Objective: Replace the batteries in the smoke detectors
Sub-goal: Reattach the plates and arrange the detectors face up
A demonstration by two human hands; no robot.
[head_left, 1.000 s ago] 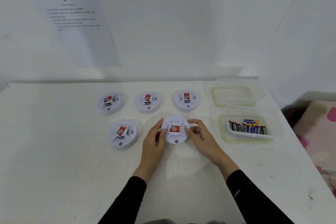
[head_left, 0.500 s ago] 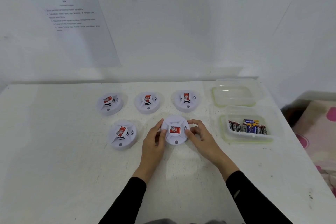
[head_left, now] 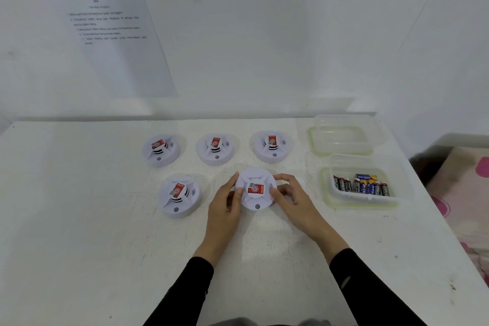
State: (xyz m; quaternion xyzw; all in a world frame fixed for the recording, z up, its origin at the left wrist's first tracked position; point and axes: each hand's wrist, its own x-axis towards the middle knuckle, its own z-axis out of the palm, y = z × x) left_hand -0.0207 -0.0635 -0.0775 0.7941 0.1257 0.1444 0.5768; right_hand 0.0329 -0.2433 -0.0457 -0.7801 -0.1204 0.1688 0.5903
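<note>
The smoke detector is lying between both hands in the front row on the table, its red label facing up. The left hand is grasping its left rim, thumb on the near side and fingers curling round the far edge, and the right hand is closing its grip on the right rim likewise. Both black-sleeved forearms are reaching forward and converging, wrists low over the table.
</note>
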